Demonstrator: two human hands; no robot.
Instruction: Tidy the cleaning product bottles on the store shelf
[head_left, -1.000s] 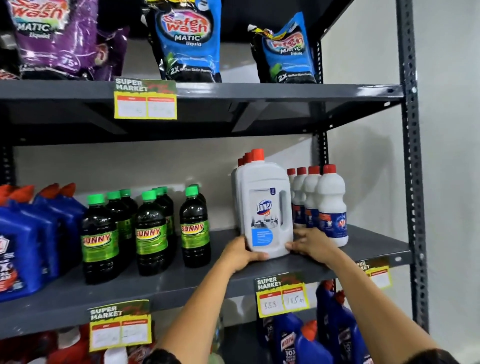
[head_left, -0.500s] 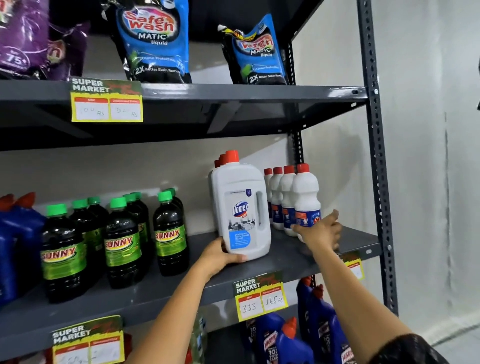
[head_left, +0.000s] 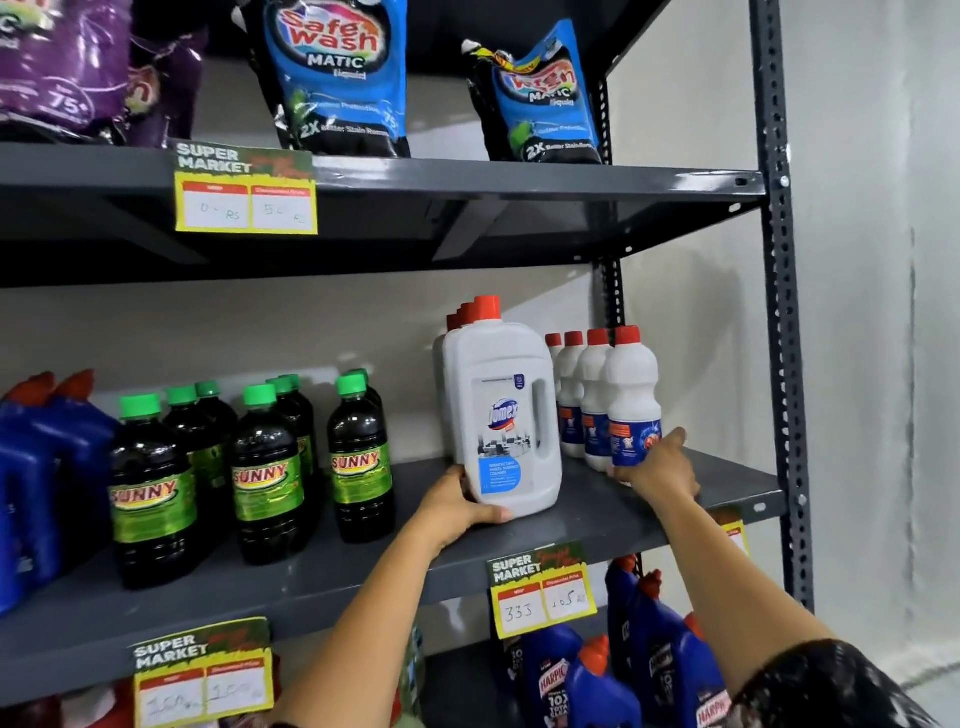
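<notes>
Two hands are working the middle shelf (head_left: 597, 525). Her left hand (head_left: 457, 506) is cupping the base of the big Domex jug (head_left: 501, 415), standing near the shelf's front edge. Right of that jug, her right hand (head_left: 657, 467) is gripping the front small white bottle (head_left: 631, 400). Next, probably, squaring that row.

Domex jug (head_left: 501, 415) — SUNNY bottles (head_left: 358, 462); tag (head_left: 540, 590) 333.

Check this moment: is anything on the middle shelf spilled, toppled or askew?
Nothing spilled or toppled. The big Domex jug stands upright with the left hand at its base; the right hand touches the front small white bottle, also upright. The Sunny bottles stand in rows.
</notes>
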